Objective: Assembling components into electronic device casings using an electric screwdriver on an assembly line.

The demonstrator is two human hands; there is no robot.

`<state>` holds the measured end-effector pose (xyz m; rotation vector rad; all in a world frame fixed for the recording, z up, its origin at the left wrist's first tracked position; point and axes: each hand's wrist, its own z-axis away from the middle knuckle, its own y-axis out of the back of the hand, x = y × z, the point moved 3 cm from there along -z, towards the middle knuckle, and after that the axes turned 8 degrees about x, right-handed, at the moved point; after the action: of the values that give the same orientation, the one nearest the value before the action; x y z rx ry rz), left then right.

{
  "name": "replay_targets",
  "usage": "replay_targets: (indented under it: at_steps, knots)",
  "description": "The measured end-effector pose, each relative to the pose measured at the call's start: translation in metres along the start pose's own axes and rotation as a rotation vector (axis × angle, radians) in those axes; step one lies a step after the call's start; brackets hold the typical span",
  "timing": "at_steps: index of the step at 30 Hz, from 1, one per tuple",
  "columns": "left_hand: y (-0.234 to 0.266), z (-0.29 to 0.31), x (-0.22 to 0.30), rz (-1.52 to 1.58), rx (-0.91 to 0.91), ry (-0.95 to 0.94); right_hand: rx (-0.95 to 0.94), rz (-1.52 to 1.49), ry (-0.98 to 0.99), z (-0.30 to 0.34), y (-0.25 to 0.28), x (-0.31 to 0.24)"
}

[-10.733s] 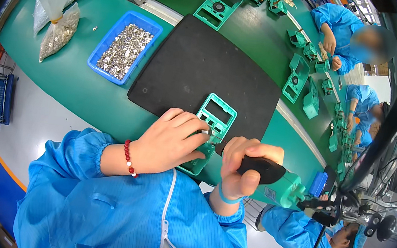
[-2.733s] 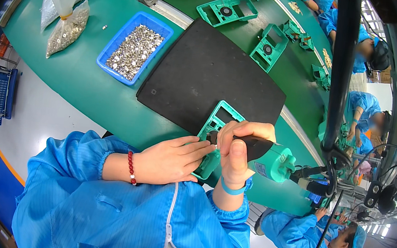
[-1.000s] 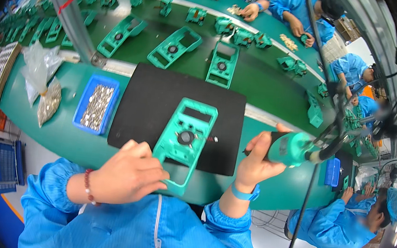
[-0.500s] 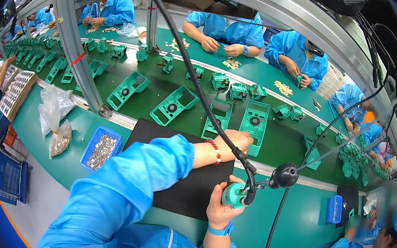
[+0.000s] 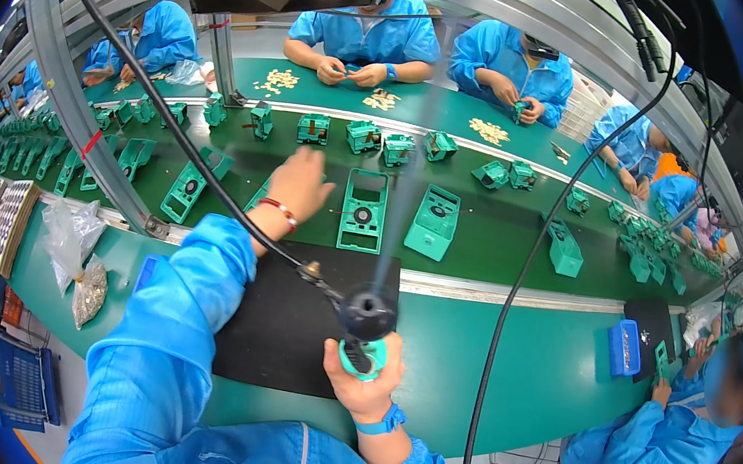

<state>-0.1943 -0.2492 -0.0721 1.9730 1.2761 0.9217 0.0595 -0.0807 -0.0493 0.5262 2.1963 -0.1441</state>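
My left hand (image 5: 302,182) reaches far forward over the green conveyor belt (image 5: 499,248). Its fingers are stretched out above a green plastic housing (image 5: 257,196) that my wrist mostly hides. Two more green housings (image 5: 363,211) (image 5: 433,223) lie on the belt just right of that hand. Closer to me, my right hand (image 5: 362,387) is shut on a green and black electric screwdriver (image 5: 367,320), held upright over the black mat (image 5: 284,342). The screwdriver's black cable (image 5: 171,124) runs up to the left.
A slanted metal frame post (image 5: 79,117) stands at the left. Bags of screws (image 5: 81,257) lie beside a blue tray edge (image 5: 147,268) under my sleeve. Several green housings line the belt. People in blue coats work across the belt and at my right (image 5: 671,436).
The green housing left the mat and now lies on the belt. My left hand has stretched forward and shifted left along the belt. The screwdriver has come back over the mat.
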Motion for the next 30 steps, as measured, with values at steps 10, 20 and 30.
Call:
replay_targets:
  at_steps: [10, 20, 30]
  knots:
    - [0.005, 0.012, -0.058, 0.201, -0.014, 0.033, 0.056, -0.077, -0.074, 0.017, -0.003, 0.025]
    - [0.185, 0.138, 0.002, 0.481, -0.400, -0.600, 0.202, -0.008, -0.022, -0.003, 0.005, 0.019]
    - [0.183, 0.231, -0.009, 0.534, -0.346, -0.684, 0.112, -0.177, -0.130, 0.004, -0.006, 0.019]
